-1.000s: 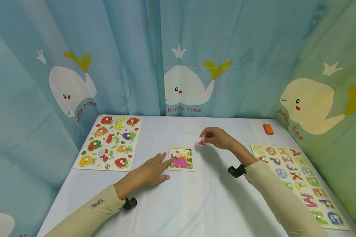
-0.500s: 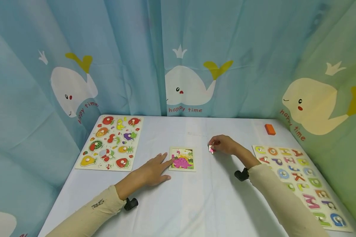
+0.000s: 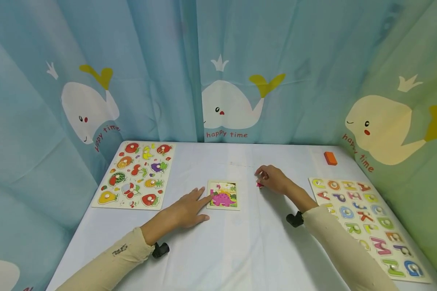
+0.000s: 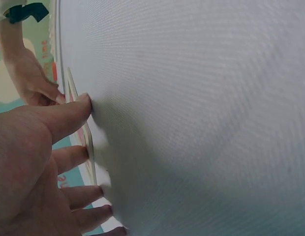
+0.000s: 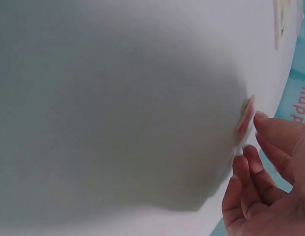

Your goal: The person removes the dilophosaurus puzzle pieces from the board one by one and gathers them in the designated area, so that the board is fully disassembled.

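Note:
In the head view, a small square jigsaw puzzle (image 3: 223,201) with a pink dinosaur lies mid-table in a pale frame. My left hand (image 3: 185,208) lies spread at its left side, index fingertip over the left edge; the left wrist view shows the fingers (image 4: 86,216) extended along the frame (image 4: 91,164). To the right of the puzzle, my right hand (image 3: 274,178) holds a small pink puzzle piece (image 3: 259,184) at its fingertips. Low over the cloth, the piece (image 5: 245,121) is seen nearly edge-on by the right wrist camera, beside the thumb and index tips.
A fruit peg board (image 3: 134,176) lies at the left of the white table. At the right is a letter peg board (image 3: 368,226), partly behind the right sleeve. An orange block (image 3: 330,158) stands near the back right corner. A whale-print curtain (image 3: 160,72) surrounds the table.
My right hand has moved right and slightly nearer with the piece, away from the puzzle. The piece has turned and shows less of its face. My left hand has stayed on the frame.

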### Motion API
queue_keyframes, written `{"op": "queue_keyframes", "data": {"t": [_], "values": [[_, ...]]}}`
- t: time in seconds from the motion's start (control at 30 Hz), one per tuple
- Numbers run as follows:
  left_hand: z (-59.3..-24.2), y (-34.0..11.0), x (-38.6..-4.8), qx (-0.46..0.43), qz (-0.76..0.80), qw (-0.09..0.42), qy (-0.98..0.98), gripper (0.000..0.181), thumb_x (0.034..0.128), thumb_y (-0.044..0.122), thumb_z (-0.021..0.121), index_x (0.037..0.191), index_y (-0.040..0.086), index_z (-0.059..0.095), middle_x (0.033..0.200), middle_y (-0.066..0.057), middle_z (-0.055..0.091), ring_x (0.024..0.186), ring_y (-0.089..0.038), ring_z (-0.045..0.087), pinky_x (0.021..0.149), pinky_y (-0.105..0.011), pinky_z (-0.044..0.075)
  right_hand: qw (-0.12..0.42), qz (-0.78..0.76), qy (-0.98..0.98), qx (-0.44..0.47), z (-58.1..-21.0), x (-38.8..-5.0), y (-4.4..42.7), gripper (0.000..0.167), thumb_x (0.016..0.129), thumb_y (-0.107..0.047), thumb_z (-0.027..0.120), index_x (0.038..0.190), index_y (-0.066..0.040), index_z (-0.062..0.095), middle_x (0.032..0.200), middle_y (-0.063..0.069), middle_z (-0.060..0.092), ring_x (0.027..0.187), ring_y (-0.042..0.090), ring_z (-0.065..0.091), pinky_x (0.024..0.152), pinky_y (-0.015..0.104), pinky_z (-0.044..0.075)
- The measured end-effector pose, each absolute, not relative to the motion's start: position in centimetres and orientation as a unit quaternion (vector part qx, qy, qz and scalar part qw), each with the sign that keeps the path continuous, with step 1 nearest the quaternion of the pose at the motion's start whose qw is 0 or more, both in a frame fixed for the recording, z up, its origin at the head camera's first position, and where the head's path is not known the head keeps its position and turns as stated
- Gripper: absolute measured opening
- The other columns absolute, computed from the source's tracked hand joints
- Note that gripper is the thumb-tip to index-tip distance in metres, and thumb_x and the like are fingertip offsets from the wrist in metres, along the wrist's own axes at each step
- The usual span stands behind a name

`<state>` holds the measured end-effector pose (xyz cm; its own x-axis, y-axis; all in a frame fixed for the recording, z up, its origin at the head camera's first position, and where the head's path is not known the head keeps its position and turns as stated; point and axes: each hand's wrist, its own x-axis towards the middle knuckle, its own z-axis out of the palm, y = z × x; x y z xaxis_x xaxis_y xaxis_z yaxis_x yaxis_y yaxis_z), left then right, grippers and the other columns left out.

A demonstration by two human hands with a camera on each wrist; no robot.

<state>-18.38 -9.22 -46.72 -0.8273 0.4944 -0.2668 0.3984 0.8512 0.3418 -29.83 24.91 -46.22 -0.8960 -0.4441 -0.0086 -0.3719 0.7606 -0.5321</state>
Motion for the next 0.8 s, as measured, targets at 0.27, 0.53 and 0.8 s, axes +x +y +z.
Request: {"op": "queue_keyframes", "data": {"t": [0.27,0.53,0.8], "values": [[-46.2,-9.1,-18.2,0.235,0.14,0.174,0.946,0.071,0.1038,0.044,0.066,0.165,0.022,0.039,0.175,-0.016,0.023,0.161,-0.039,0.021,0.128,-0.055,0.028,0.081,-0.311,0.923,-0.212,-45.6,-28.7,21.8,0.029,0.103,-0.01,0.066,0.127,0.007,0.064,0.117,0.026,0.066,0.1,0.035,0.065,0.085,0.047,0.056],[-46.4,-9.3,-18.4,0.238,0.138,0.173,0.946,0.07,0.1044,0.045,0.065,0.165,0.022,0.039,0.174,-0.017,0.023,0.161,-0.04,0.022,0.128,-0.056,0.028,0.081,-0.326,0.912,-0.235,-45.8,-26.9,17.4,0.036,0.102,-0.007,0.067,0.135,0.004,0.06,0.128,0.024,0.066,0.117,0.04,0.063,0.101,0.054,0.053],[-46.8,-9.4,-18.5,0.241,0.132,0.168,0.947,0.07,0.1044,0.047,0.064,0.165,0.023,0.039,0.174,-0.016,0.024,0.161,-0.04,0.022,0.127,-0.055,0.029,0.079,-0.278,0.928,-0.234,-46.9,-25.2,14.6,0.045,0.102,-0.014,0.072,0.144,-0.007,0.059,0.136,0.013,0.065,0.128,0.034,0.059,0.112,0.058,0.045]]}}
